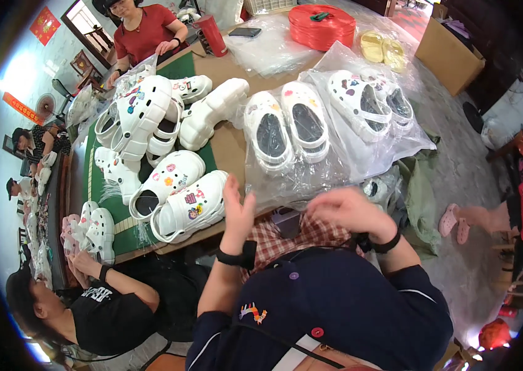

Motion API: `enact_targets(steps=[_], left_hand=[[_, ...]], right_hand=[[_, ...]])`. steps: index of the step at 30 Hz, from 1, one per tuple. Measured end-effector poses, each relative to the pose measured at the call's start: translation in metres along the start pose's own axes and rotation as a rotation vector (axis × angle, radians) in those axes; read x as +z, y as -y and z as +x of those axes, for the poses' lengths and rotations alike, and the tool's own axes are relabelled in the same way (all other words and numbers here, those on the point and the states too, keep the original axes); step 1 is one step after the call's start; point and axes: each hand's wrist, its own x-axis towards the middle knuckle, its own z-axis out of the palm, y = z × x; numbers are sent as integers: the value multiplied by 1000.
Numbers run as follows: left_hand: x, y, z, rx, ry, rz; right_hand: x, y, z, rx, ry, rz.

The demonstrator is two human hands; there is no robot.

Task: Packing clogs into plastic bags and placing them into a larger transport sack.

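Observation:
My left hand (240, 210) is raised at the table's front edge, thumb and fingers apart, holding nothing. It is nearest to a white clog (196, 207) with colourful charms. My right hand (351, 210) hovers over my lap, fingers loosely stretched toward the left, with nothing seen in it. In front of both hands, a pair of white clogs (306, 123) lies in a clear plastic bag (295, 182). To its right, a second bagged pair of white clogs (360, 105) overlaps the first bag's edge.
Several loose white clogs (144, 111) are heaped on the green mat (110, 238). Farther back are stacked clear bags (267, 52), a red twine roll (322, 28), yellow slippers (382, 49) and a cardboard box (450, 55). Co-workers sit at the left and across the table.

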Motion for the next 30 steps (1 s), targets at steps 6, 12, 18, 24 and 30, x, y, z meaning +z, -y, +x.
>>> enact_targets(steps=[6,12,18,24,30], left_hand=[[43,-20,60,-423,3,-345],[78,13,56,-446,104,-311],[67,-2,40,-643,242,-464],[27,-27,-11,-675,195,-513],[31,-26,-42,-756,236,-634]], right_hand=[[-40,-83,51,47,-812,-132],[29,-123,86,74,-633,277],[59,-95,68,125,-369,126],[86,-61,42,88,111,-137],[127,-82,30,-214,273,-293]])
